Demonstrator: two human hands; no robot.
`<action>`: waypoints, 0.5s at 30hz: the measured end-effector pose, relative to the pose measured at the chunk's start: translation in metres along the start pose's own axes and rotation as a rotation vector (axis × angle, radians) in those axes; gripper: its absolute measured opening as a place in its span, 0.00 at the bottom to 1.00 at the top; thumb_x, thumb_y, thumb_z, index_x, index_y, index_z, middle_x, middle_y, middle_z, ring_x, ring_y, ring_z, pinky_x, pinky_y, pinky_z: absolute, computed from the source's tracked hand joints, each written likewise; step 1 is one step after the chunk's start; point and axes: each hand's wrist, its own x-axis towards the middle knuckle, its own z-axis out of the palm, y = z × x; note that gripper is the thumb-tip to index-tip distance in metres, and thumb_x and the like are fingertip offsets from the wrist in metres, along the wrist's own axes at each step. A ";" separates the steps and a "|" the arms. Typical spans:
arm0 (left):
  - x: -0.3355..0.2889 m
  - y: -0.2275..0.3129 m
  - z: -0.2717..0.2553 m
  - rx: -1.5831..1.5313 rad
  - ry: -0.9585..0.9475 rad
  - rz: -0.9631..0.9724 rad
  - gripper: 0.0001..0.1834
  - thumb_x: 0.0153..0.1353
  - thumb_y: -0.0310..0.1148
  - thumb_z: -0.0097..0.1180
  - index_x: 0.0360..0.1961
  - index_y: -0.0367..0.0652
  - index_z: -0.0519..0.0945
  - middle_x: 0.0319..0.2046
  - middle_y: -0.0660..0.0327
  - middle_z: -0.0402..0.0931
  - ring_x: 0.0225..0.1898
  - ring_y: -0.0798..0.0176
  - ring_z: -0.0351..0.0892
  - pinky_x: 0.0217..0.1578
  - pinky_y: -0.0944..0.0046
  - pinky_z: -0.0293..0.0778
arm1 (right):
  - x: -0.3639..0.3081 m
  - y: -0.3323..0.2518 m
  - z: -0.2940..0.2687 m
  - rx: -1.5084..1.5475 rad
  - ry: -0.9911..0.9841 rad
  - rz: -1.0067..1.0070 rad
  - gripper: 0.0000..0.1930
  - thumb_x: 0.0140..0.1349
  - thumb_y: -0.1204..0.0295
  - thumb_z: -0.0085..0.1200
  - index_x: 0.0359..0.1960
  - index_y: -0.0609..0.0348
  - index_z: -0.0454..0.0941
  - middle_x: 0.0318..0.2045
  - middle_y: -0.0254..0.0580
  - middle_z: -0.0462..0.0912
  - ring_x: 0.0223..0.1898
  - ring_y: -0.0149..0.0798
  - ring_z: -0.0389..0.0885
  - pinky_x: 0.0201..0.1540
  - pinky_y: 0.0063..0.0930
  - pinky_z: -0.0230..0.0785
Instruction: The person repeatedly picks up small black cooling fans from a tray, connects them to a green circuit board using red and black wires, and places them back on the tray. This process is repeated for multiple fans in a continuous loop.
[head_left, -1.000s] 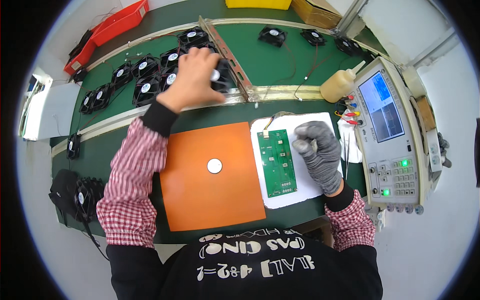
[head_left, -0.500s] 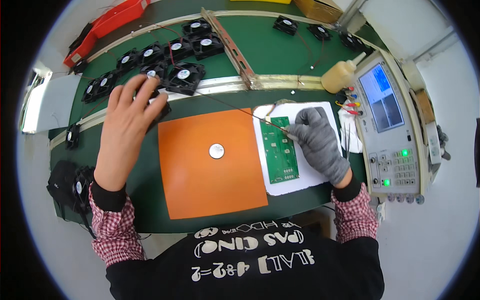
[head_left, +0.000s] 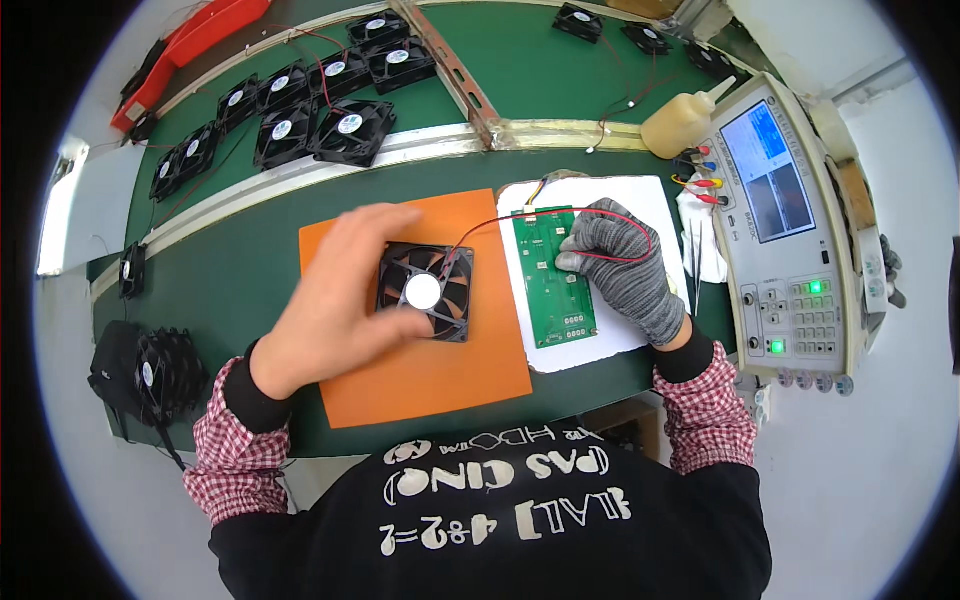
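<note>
Head view: one black fan (head_left: 423,292) lies on one orange mat (head_left: 430,385) on the table (head_left: 220,265). The bare left hand (head_left: 325,315) has its grip spread around the fan; contact is unclear. The gloved right hand (head_left: 630,275) pinches the fan's red lead (head_left: 560,210), looped above one green circuit board (head_left: 558,300) on one white pad (head_left: 642,192). Nine more fans (head_left: 281,130) sit rear left; one bottle (head_left: 672,128) stands right.

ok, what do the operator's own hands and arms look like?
Left hand: bare. Right hand: mottled grey knit glove. Both sides: red-and-white checked sleeves, with black cuffs at the wrists. Upper sleeves are black, like the top, which carries pale lettering.
</note>
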 end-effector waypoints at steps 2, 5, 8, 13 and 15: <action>-0.004 -0.004 0.014 0.070 -0.032 0.055 0.56 0.33 0.44 0.78 0.65 0.38 0.64 0.59 0.49 0.66 0.61 0.43 0.64 0.58 0.47 0.63 | 0.000 -0.001 -0.001 -0.046 -0.034 -0.045 0.12 0.48 0.75 0.70 0.32 0.64 0.80 0.34 0.42 0.78 0.38 0.39 0.81 0.44 0.31 0.74; -0.004 -0.001 0.030 0.182 0.009 0.060 0.55 0.31 0.41 0.80 0.63 0.37 0.66 0.53 0.51 0.69 0.55 0.46 0.66 0.56 0.51 0.63 | 0.002 0.005 -0.002 -0.117 -0.062 -0.128 0.11 0.49 0.75 0.69 0.31 0.63 0.79 0.36 0.43 0.78 0.40 0.40 0.81 0.46 0.33 0.75; -0.004 0.019 0.020 0.355 0.169 0.176 0.56 0.31 0.42 0.80 0.64 0.39 0.66 0.52 0.50 0.70 0.53 0.44 0.69 0.55 0.48 0.64 | 0.000 0.010 -0.003 -0.062 -0.034 -0.165 0.10 0.50 0.74 0.68 0.31 0.60 0.78 0.35 0.43 0.77 0.42 0.46 0.78 0.47 0.36 0.73; -0.058 0.059 -0.017 0.422 0.606 0.653 0.22 0.62 0.40 0.58 0.51 0.36 0.73 0.40 0.49 0.78 0.41 0.50 0.77 0.40 0.50 0.75 | 0.009 0.013 -0.004 -0.158 -0.045 -0.240 0.11 0.50 0.69 0.66 0.27 0.61 0.77 0.32 0.45 0.76 0.38 0.49 0.76 0.44 0.38 0.71; -0.061 0.056 -0.021 -0.385 0.342 0.465 0.23 0.64 0.43 0.56 0.48 0.31 0.73 0.37 0.43 0.79 0.40 0.46 0.79 0.38 0.49 0.77 | 0.008 0.015 -0.003 -0.210 -0.041 -0.245 0.11 0.50 0.69 0.66 0.27 0.62 0.78 0.33 0.46 0.77 0.39 0.49 0.76 0.44 0.38 0.71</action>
